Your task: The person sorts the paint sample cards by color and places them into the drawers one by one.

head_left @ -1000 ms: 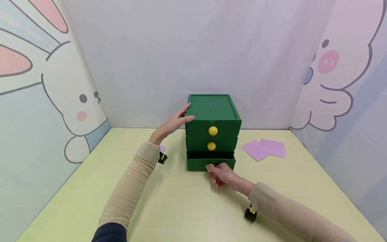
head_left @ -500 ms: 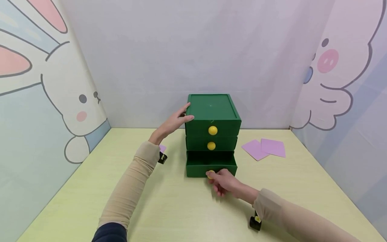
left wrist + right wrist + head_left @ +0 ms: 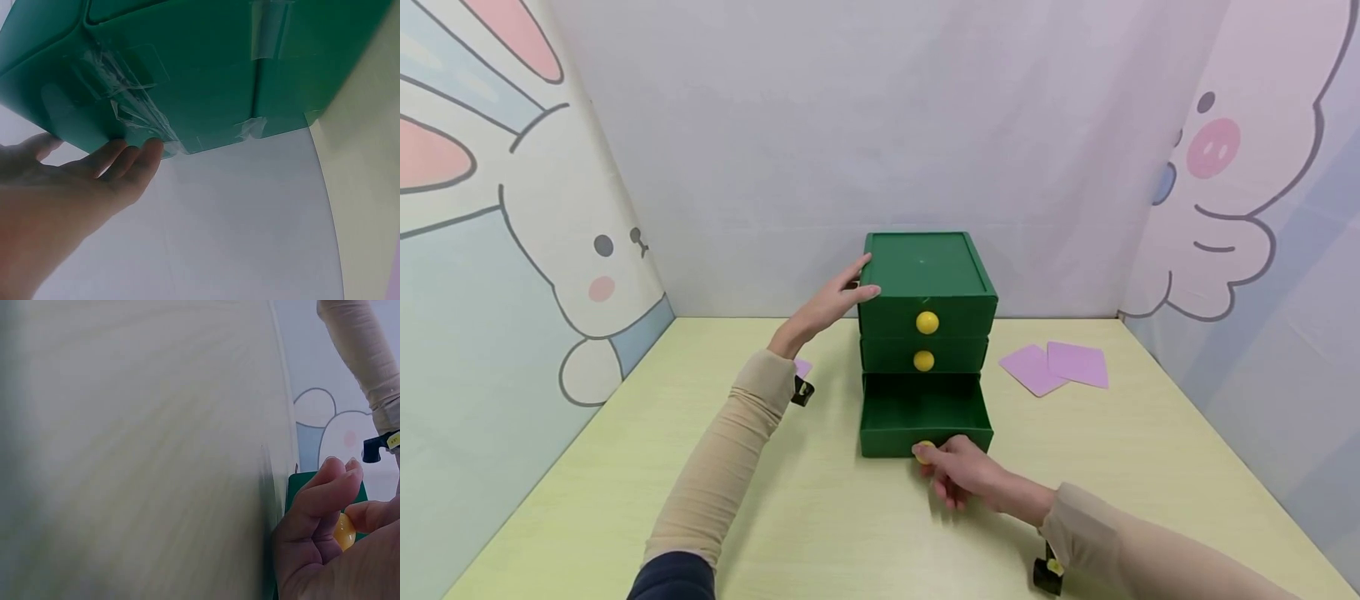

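A green drawer cabinet [image 3: 925,262] with three yellow-knobbed drawers stands on the table. Its bottom drawer [image 3: 887,443] is pulled out, and its visible inside is bare. My right hand [image 3: 966,471] pinches that drawer's yellow knob [image 3: 344,532] between thumb and fingers. The middle knob [image 3: 923,361] and top knob [image 3: 927,322] sit on closed drawers. My left hand [image 3: 827,304] rests against the cabinet's upper left side, thumb over the top edge. In the left wrist view its fingers [image 3: 150,159] lie straight along the green side wall, which carries strips of clear tape.
Two overlapping purple paper squares [image 3: 1077,364] lie on the table right of the cabinet. Another purple piece [image 3: 802,367] shows partly behind the left wrist. A pale wall [image 3: 760,167] rises close behind the cabinet, with cartoon-printed side walls.
My right hand has drawn the bottom drawer farther out toward me, showing more of its inside. The left hand has stayed in place on the cabinet.
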`<state>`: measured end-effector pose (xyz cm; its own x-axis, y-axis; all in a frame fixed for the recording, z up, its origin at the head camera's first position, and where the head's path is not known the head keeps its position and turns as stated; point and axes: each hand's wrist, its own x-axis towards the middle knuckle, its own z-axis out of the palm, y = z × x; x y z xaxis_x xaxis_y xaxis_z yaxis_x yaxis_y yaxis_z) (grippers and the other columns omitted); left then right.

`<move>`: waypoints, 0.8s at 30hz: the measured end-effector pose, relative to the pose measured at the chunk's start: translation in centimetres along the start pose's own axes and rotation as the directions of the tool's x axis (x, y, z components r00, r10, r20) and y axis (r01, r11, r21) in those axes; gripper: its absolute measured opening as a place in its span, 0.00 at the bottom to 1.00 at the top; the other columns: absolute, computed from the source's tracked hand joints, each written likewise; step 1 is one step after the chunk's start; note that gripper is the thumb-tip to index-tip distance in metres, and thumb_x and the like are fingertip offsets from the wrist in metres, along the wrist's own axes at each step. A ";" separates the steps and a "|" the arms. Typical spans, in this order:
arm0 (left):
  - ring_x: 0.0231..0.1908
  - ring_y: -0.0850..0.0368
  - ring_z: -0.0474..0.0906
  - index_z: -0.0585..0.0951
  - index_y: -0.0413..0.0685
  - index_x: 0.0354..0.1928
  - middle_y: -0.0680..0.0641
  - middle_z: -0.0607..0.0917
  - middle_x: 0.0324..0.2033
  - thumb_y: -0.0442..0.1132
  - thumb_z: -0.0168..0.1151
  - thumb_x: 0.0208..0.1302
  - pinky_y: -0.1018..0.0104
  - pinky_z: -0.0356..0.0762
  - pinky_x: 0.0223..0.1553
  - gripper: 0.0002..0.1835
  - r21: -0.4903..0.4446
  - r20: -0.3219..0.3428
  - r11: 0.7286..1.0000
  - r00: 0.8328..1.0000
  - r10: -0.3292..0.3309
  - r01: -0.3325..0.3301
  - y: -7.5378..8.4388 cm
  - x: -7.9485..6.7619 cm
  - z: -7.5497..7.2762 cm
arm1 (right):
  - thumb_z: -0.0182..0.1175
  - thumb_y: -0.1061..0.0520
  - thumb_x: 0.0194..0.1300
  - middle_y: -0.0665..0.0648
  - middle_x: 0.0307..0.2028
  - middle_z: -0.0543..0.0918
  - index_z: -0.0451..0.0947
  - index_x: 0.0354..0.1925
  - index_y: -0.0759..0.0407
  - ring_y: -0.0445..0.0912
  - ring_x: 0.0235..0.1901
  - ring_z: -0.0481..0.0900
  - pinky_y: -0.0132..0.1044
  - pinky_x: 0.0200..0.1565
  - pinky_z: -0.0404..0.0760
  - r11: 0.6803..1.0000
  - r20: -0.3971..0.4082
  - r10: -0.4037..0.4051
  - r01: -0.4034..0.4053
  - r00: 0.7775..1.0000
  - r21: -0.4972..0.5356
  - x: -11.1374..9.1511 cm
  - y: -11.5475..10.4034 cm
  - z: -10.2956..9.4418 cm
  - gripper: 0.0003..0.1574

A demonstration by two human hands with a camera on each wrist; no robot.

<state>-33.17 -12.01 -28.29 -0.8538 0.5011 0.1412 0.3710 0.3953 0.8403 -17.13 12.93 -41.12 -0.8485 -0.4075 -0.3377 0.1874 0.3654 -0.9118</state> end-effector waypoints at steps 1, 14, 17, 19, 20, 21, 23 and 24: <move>0.76 0.50 0.45 0.44 0.70 0.76 0.52 0.46 0.77 0.59 0.49 0.70 0.42 0.52 0.72 0.38 0.000 0.002 1.000 1.000 0.001 -0.001 0.0 0.0 0.0 | 0.55 0.37 0.67 0.51 0.11 0.73 0.77 0.34 0.67 0.40 0.10 0.69 0.28 0.13 0.68 1.000 0.004 0.000 0.000 1.000 -0.002 -0.1 0.0 0.1 0.32; 0.76 0.49 0.45 0.44 0.70 0.76 0.52 0.45 0.77 0.57 0.49 0.71 0.43 0.52 0.72 0.38 0.002 0.011 1.000 1.000 0.006 -0.006 0.0 0.0 -0.1 | 0.56 0.34 0.65 0.50 0.10 0.73 0.79 0.33 0.66 0.40 0.10 0.67 0.28 0.13 0.67 0.999 0.081 0.037 -0.039 0.996 0.023 -1.6 0.5 0.3 0.34; 0.76 0.50 0.44 0.44 0.70 0.76 0.53 0.44 0.77 0.57 0.48 0.71 0.43 0.51 0.73 0.38 -0.007 0.014 1.000 1.000 0.016 -0.016 0.0 0.1 0.0 | 0.56 0.32 0.64 0.50 0.11 0.74 0.81 0.33 0.66 0.40 0.10 0.67 0.28 0.14 0.67 0.998 0.110 0.064 -0.063 0.992 -0.014 -2.4 -0.1 -0.4 0.36; 0.76 0.50 0.44 0.44 0.69 0.76 0.53 0.45 0.77 0.57 0.48 0.71 0.44 0.51 0.73 0.38 -0.008 0.010 1.000 1.000 0.021 -0.021 0.0 0.1 0.0 | 0.57 0.33 0.63 0.50 0.11 0.74 0.82 0.32 0.67 0.41 0.10 0.67 0.28 0.14 0.67 0.998 0.125 0.055 -0.049 0.991 -0.046 -3.0 -0.9 -1.4 0.36; 0.76 0.50 0.44 0.44 0.69 0.76 0.53 0.45 0.77 0.57 0.49 0.71 0.44 0.51 0.73 0.38 -0.010 0.007 1.000 1.000 0.023 -0.023 0.0 0.1 0.0 | 0.57 0.34 0.64 0.50 0.11 0.74 0.82 0.32 0.68 0.40 0.10 0.67 0.28 0.14 0.66 0.998 0.125 0.033 -0.025 0.992 -0.064 -3.3 -1.4 -2.1 0.36; 0.76 0.51 0.45 0.44 0.69 0.76 0.53 0.45 0.77 0.57 0.49 0.70 0.44 0.52 0.73 0.38 -0.013 0.005 1.000 1.000 0.022 -0.022 0.0 0.1 0.0 | 0.57 0.35 0.64 0.50 0.11 0.74 0.82 0.32 0.69 0.40 0.10 0.67 0.28 0.14 0.66 0.997 0.119 0.005 0.005 0.993 -0.081 -3.5 -2.0 -3.0 0.36; 0.76 0.50 0.45 0.45 0.69 0.76 0.53 0.46 0.77 0.58 0.49 0.70 0.43 0.52 0.72 0.38 -0.015 -0.001 1.000 1.000 0.022 -0.022 -0.1 0.0 0.0 | 0.58 0.37 0.65 0.50 0.10 0.73 0.81 0.32 0.71 0.41 0.10 0.68 0.28 0.14 0.66 0.992 0.078 -0.057 0.066 0.995 -0.105 -3.9 -3.1 -5.2 0.35; 0.76 0.51 0.46 0.45 0.69 0.76 0.53 0.46 0.77 0.58 0.50 0.70 0.43 0.53 0.72 0.38 -0.014 -0.004 1.000 1.000 0.021 -0.021 -0.1 0.0 0.0 | 0.58 0.38 0.65 0.50 0.10 0.73 0.81 0.32 0.72 0.41 0.10 0.68 0.28 0.14 0.66 0.989 0.044 -0.086 0.091 0.995 -0.119 -3.9 -3.6 -6.5 0.34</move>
<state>-33.17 -12.06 -28.40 -0.8475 0.5059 0.1606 0.3835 0.3744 0.8442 -17.71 18.69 -34.98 -0.8389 -0.4740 -0.2676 0.0492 0.4236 -0.9045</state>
